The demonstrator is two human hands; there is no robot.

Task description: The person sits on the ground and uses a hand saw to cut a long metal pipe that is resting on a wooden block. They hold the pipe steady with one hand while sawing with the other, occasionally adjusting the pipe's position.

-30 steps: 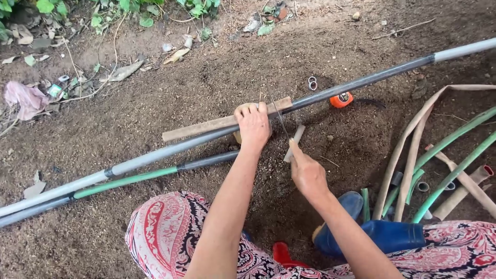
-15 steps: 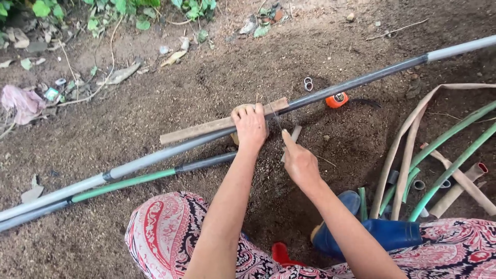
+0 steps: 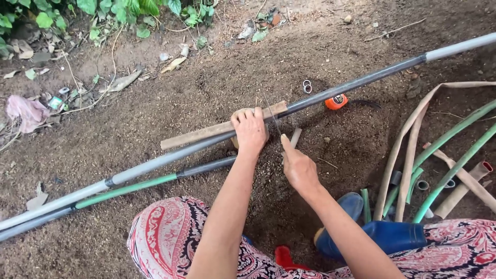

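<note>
On soil: left hand (image 3: 250, 129) (closed) atop pipe (image 3: 361, 80)

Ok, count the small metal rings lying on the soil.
2: the metal rings lie side by side, touching, just beyond the long grey pipe, left of the orange tape measure. More may be hidden.

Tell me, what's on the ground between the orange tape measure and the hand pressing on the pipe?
In the head view, between the orange tape measure and the left hand run the long grey pipe and the wooden strip's end.
</note>
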